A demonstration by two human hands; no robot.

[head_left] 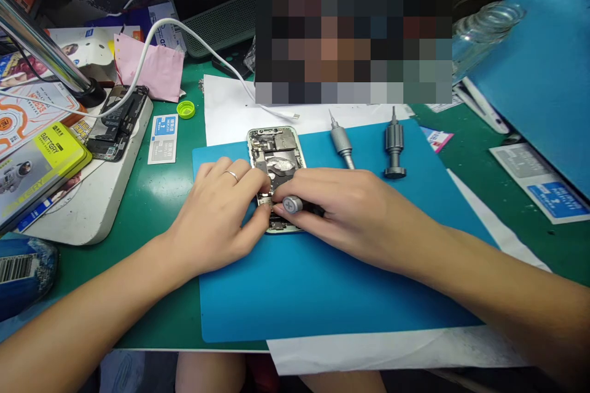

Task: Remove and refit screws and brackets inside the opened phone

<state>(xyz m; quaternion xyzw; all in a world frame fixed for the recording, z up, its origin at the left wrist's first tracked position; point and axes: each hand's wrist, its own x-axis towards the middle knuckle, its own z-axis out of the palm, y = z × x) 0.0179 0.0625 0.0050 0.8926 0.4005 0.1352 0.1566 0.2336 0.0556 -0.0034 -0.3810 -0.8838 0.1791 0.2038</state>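
An opened smartphone lies on the blue mat with its inner parts bare. My left hand, with a ring on one finger, rests at the phone's lower left edge. Its thumb and forefinger close together over a small pale part there; what they pinch is hard to make out. My right hand is closed around a screwdriver, whose grey cap with a cross mark points toward me. The thumb and forefinger tips of that hand meet over the phone's lower half, near my left fingertips. The screwdriver's tip is hidden.
Two more screwdrivers, one slim and one thicker, lie on the blue mat beyond my right hand. A white cable arches behind the phone. At left, another opened phone sits on a white box.
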